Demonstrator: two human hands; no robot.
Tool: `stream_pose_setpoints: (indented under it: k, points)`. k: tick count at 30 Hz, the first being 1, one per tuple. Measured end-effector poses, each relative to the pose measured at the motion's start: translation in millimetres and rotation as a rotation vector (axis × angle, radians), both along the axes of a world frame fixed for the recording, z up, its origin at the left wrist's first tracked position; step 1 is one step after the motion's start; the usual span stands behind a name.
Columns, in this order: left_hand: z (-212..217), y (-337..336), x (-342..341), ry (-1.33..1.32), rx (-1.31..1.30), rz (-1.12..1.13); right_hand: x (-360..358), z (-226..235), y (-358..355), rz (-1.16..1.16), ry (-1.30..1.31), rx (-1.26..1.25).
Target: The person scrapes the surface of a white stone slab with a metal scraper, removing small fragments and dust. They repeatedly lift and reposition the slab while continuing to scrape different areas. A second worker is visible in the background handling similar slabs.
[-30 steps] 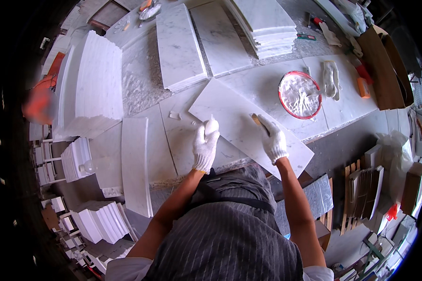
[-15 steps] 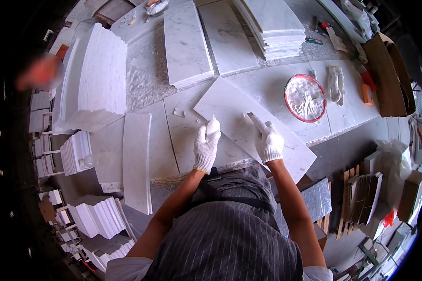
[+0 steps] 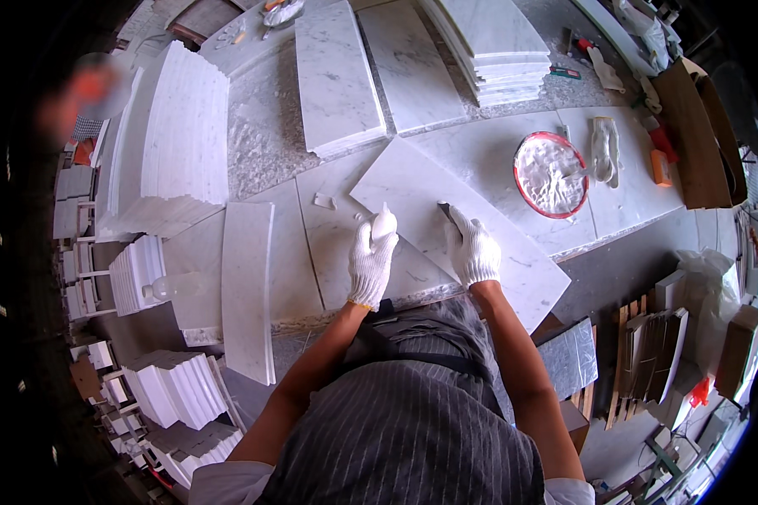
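Note:
My left hand (image 3: 370,265), in a white knitted glove, is closed round a small white squeeze bottle (image 3: 385,220) with its pointed tip up. My right hand (image 3: 475,250), gloved alike, grips a thin scraper (image 3: 445,207); only its dark end shows past the fingers. Under the right hand a white, grey-veined marble slab (image 3: 526,273) lies at a slant across the bench, one corner jutting over the front edge. The left hand is just beside the slab's left edge. Small white scraps (image 3: 325,201) lie beyond that hand.
A red-rimmed bowl of white paste (image 3: 551,177) stands to the right, beside a spare glove (image 3: 604,151) and an orange box (image 3: 660,168). Stacked slabs (image 3: 177,139) rise at the left, with another stack (image 3: 505,63) at the back. A narrow slab (image 3: 246,295) overhangs the front edge.
My right hand has slid slightly left across the slab with the scraper. My left hand stays nearly still. At the far left, a blurred orange shape has shifted.

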State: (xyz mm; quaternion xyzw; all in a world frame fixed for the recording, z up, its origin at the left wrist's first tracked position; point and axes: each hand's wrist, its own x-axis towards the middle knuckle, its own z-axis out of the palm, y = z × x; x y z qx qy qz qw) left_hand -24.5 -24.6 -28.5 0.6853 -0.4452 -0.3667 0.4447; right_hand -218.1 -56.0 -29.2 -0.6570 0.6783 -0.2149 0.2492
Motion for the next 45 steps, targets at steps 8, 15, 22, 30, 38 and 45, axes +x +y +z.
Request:
stream_pose_setpoints:
  k: [8,15,22,30,38,45]
  points:
    - [-3,3,5,-0.035,0.021,-0.005,-3,-1,6,0.064,0.109,0.040]
    - [1,0,1,-0.053,0.003,-0.032,-5,-10,-7,0.066,0.073,-0.079]
    - [5,-3,2,0.004,-0.010,0.004,-13,5,14,0.158,0.146,0.054]
    - [-7,-14,1,0.103,-0.053,-0.041,-8,-4,-8,0.121,0.075,-0.064]
    - [-36,-33,14,-0.271,-0.174,-0.135,-16,0,20,0.122,-0.012,0.001]
    - [-28,-42,9,-0.430,-0.297,-0.199,-40,-23,26,-0.046,0.084,-0.219]
